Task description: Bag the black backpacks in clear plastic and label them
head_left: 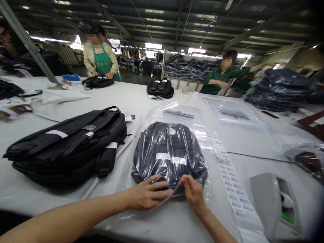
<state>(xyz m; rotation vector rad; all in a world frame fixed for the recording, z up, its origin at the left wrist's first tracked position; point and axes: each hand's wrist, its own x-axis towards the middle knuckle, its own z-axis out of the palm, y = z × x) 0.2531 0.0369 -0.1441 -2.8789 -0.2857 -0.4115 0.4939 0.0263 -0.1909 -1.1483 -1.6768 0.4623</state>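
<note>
While the rim of the clear, glossy plastic bag (207, 191) is pinched by the right grip (194, 194), the left grip (148, 194) is laid across the same rim, fingers extended; whether film is clasped there cannot be told. The dark, round-topped backpack with white paper bands (174, 141) is enclosed in the bag, just beyond both grips, on the white surface (238, 141). The backpack is judged soft-sided and fairly light, the film slippery and easily torn. Hold is best taken under the backpack's sides, outward of each grip.

Bright windows (153, 46) line up beneath a dark metal roof (167, 24).
</note>
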